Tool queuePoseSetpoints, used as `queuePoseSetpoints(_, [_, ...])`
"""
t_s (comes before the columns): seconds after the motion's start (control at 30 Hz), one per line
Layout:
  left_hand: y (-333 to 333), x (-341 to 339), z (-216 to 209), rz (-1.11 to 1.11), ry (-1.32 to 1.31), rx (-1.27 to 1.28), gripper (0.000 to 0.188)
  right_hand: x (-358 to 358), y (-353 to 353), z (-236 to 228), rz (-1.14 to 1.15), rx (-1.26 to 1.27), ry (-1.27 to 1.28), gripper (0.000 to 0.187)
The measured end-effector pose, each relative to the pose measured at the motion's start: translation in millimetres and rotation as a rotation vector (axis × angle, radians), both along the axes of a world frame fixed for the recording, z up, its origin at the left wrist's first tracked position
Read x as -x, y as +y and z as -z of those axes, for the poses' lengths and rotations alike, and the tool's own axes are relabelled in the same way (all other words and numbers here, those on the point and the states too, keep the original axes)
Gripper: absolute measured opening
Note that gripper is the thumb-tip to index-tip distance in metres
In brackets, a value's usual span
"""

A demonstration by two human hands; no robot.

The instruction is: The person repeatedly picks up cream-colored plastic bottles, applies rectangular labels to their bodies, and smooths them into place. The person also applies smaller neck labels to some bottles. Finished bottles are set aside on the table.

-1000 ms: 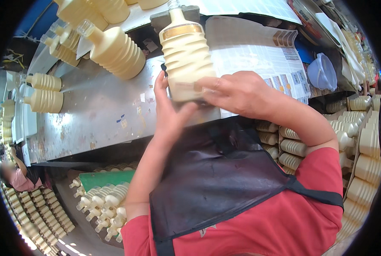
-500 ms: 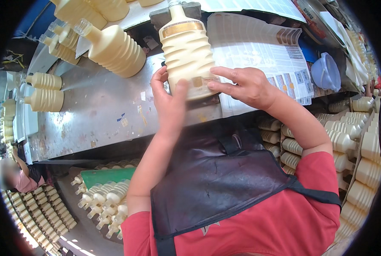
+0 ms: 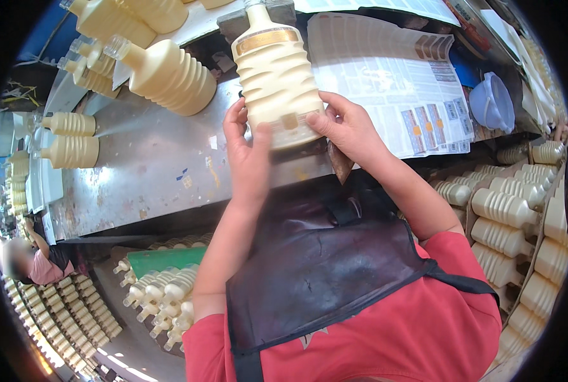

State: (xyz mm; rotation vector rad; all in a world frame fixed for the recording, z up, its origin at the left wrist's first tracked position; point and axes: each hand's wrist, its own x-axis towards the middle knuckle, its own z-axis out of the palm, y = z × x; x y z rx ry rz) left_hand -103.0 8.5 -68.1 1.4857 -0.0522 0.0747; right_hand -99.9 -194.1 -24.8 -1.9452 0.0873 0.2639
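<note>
A large cream bottle (image 3: 279,79) with wavy ridges stands tilted on the metal bench, its neck against a grey block (image 3: 223,24). A gold-brown band crosses its shoulder, and a label with a small brownish square lies low on its front. My left hand (image 3: 249,143) grips the lower left side, thumb on the front, fingers round the edge; it is slightly blurred. My right hand (image 3: 347,127) holds the lower right side, thumb pressed beside the label and fingers partly hidden behind the bottle. Below that hand hangs a pointed brown piece (image 3: 340,162) that I cannot make out.
Sheets of labels (image 3: 386,83) lie right of the bottle, near a pale blue bucket (image 3: 491,103). Another ridged bottle (image 3: 169,73) lies to the left. Bottles fill crates (image 3: 507,210) at lower right and piles (image 3: 163,296) at lower left. A person (image 3: 45,261) is at far left.
My right hand has gone from extended fingers on the label's right end to a grip on the bottle's side, thumb in front. The brown piece has come into sight below it.
</note>
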Motion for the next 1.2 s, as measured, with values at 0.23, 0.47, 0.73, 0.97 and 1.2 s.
queuePoseSetpoints(0.23, [-1.4,-0.4,-2.8,-0.003,0.034,0.077,0.06,0.0,-0.7,20.4,0.023,-0.219,-0.048,0.059])
queuePoseSetpoints(0.47, [1.5,-1.0,3.4,0.006,0.006,0.076,0.061,1.3,2.1,14.1,-0.006,-0.21,-0.023,0.055])
queuePoseSetpoints(0.73, [4.3,3.6,5.0,0.039,-0.008,0.079,0.066,5.3,3.1,16.1,0.031,-0.307,-0.066,0.051])
queuePoseSetpoints(0.97, [4.4,3.7,0.4,0.042,0.022,0.064,0.07,6.0,1.7,19.4,0.024,-0.264,-0.051,0.055])
queuePoseSetpoints(1.2, [3.7,4.3,0.2,0.035,0.035,0.1,0.07,8.5,4.1,14.6,0.023,-0.302,-0.059,0.055])
